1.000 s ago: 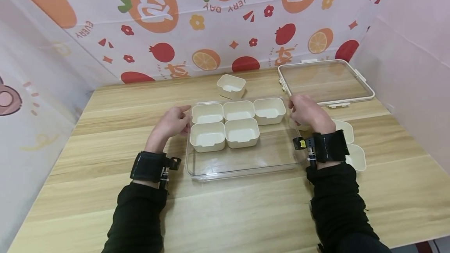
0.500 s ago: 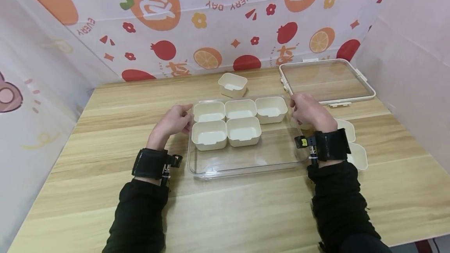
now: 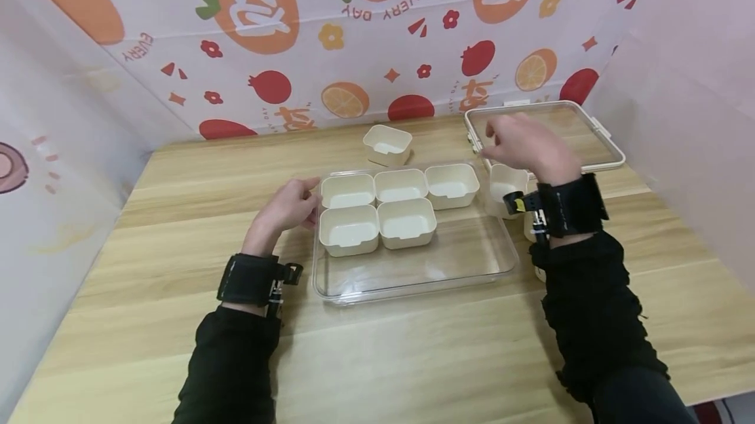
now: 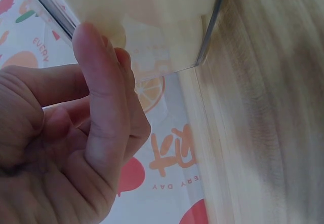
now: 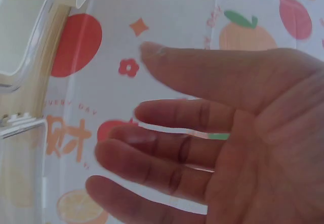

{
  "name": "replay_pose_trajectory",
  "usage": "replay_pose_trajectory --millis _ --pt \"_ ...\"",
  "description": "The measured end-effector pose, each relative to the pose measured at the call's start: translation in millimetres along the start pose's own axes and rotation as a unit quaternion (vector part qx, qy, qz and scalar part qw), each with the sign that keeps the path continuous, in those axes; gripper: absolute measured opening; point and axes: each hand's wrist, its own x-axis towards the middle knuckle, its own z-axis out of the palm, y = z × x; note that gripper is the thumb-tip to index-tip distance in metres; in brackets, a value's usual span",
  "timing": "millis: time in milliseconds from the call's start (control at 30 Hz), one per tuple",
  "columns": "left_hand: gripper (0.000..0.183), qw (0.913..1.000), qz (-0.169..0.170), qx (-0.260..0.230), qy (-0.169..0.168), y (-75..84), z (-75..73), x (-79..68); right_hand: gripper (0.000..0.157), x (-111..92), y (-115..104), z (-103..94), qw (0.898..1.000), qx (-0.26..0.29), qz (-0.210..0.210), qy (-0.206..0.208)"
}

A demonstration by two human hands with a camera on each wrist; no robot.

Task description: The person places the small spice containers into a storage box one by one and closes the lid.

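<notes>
Both forearms reach over the wooden table (image 3: 177, 227); the left hand (image 3: 287, 206) rests, fingers loosely curled and holding nothing, against the clear tray (image 3: 413, 267)'s left edge; the right hand (image 3: 522, 142) hovers raised, fingers spread and empty, above a cream cup (image 3: 506, 187) standing just right of the tray.

Cream cups (image 3: 377, 213) in a clear tray (image 3: 466, 260); fruit-print pink backdrop (image 3: 354, 37).
</notes>
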Motion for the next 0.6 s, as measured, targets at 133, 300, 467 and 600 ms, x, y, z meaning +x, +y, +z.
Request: replay_pose_trajectory --millis 133,300,467,600 --pt "0.049 1.0 -0.004 0.0 -0.002 0.1 0.2 1.6 0.037 14.3 -11.4 -7.2 0.999 -0.012 -0.027 0.018" --pt "0.048 1.0 -0.006 0.004 0.003 1.2 -0.5 -0.4 0.041 33.9 -26.0 -10.6 0.998 -0.027 -0.045 0.031" --pt "0.048 0.9998 -0.011 0.017 0.006 2.8 -0.1 -0.1 0.042 57.9 -33.1 -10.9 0.998 -0.019 -0.064 0.016" --pt "0.048 0.9997 -0.017 0.016 0.006 3.1 0.2 -1.2 0.039 78.2 -38.1 -6.4 0.998 -0.013 -0.055 0.009"
